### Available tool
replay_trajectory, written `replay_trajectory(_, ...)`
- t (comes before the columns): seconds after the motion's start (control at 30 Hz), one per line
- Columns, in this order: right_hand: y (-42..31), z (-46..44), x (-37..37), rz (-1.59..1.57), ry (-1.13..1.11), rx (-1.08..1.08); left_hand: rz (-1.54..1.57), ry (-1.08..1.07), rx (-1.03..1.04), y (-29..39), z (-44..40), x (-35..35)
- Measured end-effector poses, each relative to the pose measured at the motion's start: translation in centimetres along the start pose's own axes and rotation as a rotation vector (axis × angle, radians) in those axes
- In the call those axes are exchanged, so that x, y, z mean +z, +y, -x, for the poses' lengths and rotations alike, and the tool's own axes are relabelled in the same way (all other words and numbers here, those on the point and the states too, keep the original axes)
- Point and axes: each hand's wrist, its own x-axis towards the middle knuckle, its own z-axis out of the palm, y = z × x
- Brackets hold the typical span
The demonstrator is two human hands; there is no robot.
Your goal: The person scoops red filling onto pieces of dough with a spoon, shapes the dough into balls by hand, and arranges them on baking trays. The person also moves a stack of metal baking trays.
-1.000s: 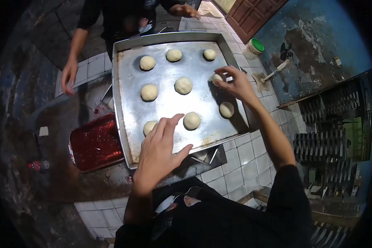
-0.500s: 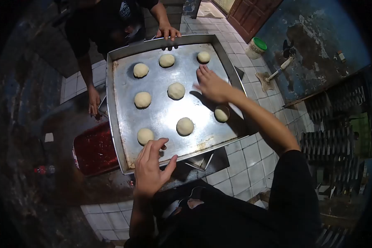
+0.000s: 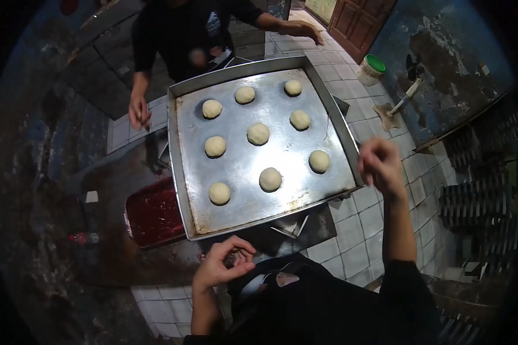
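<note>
A large square metal baking tray (image 3: 259, 213) with raised sides holds several pale dough balls (image 3: 258, 134), spaced apart in rows of three. My left hand (image 3: 223, 263) hovers just off the tray's near edge, fingers curved and thumb apart, with nothing in it. Beyond the tray's right side is my right hand (image 3: 381, 167), its fingers curled and slightly blurred; whether they are closed I cannot tell. The nearest dough ball (image 3: 319, 161) to it sits inside the tray's right wall, apart from the hand.
Across the tray stands a person in a dark shirt (image 3: 187, 34), both hands off it. A dark red tub (image 3: 153, 213) lies left, partly under the tray. A bucket with a green lid (image 3: 372, 69) and a stick tool (image 3: 406, 96) stand by the wall. Slatted racks (image 3: 472, 201) are at right.
My right hand has left the dough balls and swung right, past the tray's edge. My left hand has drawn back off the tray. The other person's hand has let go of the far rim.
</note>
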Motion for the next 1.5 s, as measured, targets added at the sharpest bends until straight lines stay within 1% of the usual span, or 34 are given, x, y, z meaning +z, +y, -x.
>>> replay_trajectory(0.07,2.4,3.7,0.6,-0.09,0.1,-0.083,-0.062,-0.007,-0.041,-0.5,-0.2,1.2)
replay_trajectory(0.1,3.5,5.1,1.1,-0.1,0.108,-0.089,-0.047,-0.007,-0.053,-0.5,-0.5,1.8)
replay_trajectory(0.17,4.8,7.0,1.9,-0.329,0.213,-0.044,-0.085,-0.031,-0.065,-0.6,-1.2,2.7)
replay_trajectory(0.2,4.9,7.2,2.0,-0.337,0.224,-0.049,-0.109,-0.048,-0.074,-0.5,-1.5,3.1)
replay_trajectory(0.27,4.5,7.6,2.3,-0.2,0.097,0.116,-0.143,-0.061,-0.062,0.2,-2.3,3.9)
replay_trajectory(0.3,3.2,7.0,3.4,-0.145,0.003,0.141,-0.185,-0.066,-0.041,0.7,-2.8,4.2)
replay_trajectory(0.33,2.4,6.6,4.6,-0.15,0.007,0.138,-0.227,-0.069,-0.02,1.2,-3.2,4.3)
replay_trajectory(0.4,1.3,6.2,6.7,0.021,-0.209,0.199,-0.268,-0.058,-0.027,1.6,-3.6,4.4)
replay_trajectory(0.43,0.9,5.9,7.0,0.018,-0.21,0.196,-0.306,-0.046,-0.031,1.8,-3.6,4.4)
replay_trajectory(0.5,0.6,5.3,7.4,0.262,-0.576,0.227,-0.32,-0.024,-0.03,2.1,-3.4,4.4)
replay_trajectory(0.53,1.0,5.6,8.2,0.262,-0.582,0.223,-0.33,-0.005,-0.029,2.0,-2.9,4.2)
replay_trajectory(0.57,1.7,5.9,9.2,0.252,-0.597,0.211,-0.331,0.004,-0.027,1.9,-2.3,3.9)
replay_trajectory(0.63,2.1,5.4,10.1,0.223,-0.626,0.158,-0.325,0.025,-0.117,2.0,-2.0,3.6)
replay_trajectory(0.67,2.3,5.1,10.4,0.22,-0.638,0.16,-0.32,0.037,-0.121,1.9,-1.9,3.6)
replay_trajectory(0.73,2.8,5.0,10.7,0.281,-0.558,-0.043,-0.336,0.123,-0.035,1.3,-1.6,3.5)
replay_trajectory(0.77,2.4,4.5,10.1,0.406,-0.636,0.019,-0.352,0.153,-0.034,1.3,-1.4,3.4)
replay_trajectory(0.8,2.4,4.1,9.9,0.405,-0.65,0.025,-0.372,0.171,-0.036,1.2,-1.3,3.0)
replay_trajectory(0.87,2.7,3.4,9.5,0.72,-0.558,-0.034,-0.349,0.247,-0.019,1.0,-1.2,2.7)
replay_trajectory(0.93,4.2,2.3,8.7,0.92,-0.511,-0.088,-0.358,0.266,-0.006,1.1,-1.6,2.2)
replay_trajectory(0.97,5.2,1.4,8.4,0.927,-0.535,-0.118,-0.423,0.287,0.02,1.5,-2.0,2.0)
replay_trajectory(1.03,7.7,-0.7,8.4,0.9,-0.577,-0.186,-0.536,0.315,0.035,1.9,-3.1,1.1)
replay_trajectory(1.07,8.2,-1.9,9.1,0.913,-0.565,-0.221,-0.529,0.316,0.035,1.7,-4.2,0.5)
replay_trajectory(1.13,7.9,-4.3,11.2,0.961,-0.587,-0.209,-0.529,0.358,0.101,0.9,-7.2,-1.1)
replay_trajectory(1.17,8.5,-5.3,11.9,0.965,-0.593,-0.208,-0.424,0.368,0.122,0.3,-9.4,-2.0)
replay_trajectory(1.2,9.9,-6.3,12.6,1.025,-0.558,-0.304,-0.322,0.379,0.146,0.1,-11.7,-2.9)
replay_trajectory(1.23,11.3,-7.1,13.3,1.08,-0.521,-0.401,-0.356,0.358,0.187,0.5,-13.8,-3.8)
replay_trajectory(1.27,12.8,-7.8,14.1,1.082,-0.527,-0.405,-0.389,0.337,0.228,1.0,-15.8,-4.7)
replay_trajectory(1.33,15.3,-8.7,15.4,1.197,-0.379,-0.469,-0.285,0.194,0.241,-1.1,-20.2,-7.2)
replay_trajectory(1.37,14.8,-8.9,15.9,1.198,-0.358,-0.468,-0.28,0.195,0.242,-1.7,-21.6,-8.1)
replay_trajectory(1.4,15.7,-9.3,15.9,1.202,-0.361,-0.465,-0.247,0.11,0.174,-1.9,-22.7,-8.7)
replay_trajectory(1.43,16.8,-10.2,15.8,1.231,-0.406,-0.419,-0.214,0.022,0.105,-2.2,-23.5,-9.2)
replay_trajectory(1.47,17.5,-10.9,15.6,1.259,-0.45,-0.369,-0.209,0.015,0.105,-2.2,-24.0,-9.3)
replay_trajectory(1.5,14.5,-11.4,15.6,1.148,-0.58,-0.208,-0.103,0.012,0.017,-2.2,-24.4,-9.4)
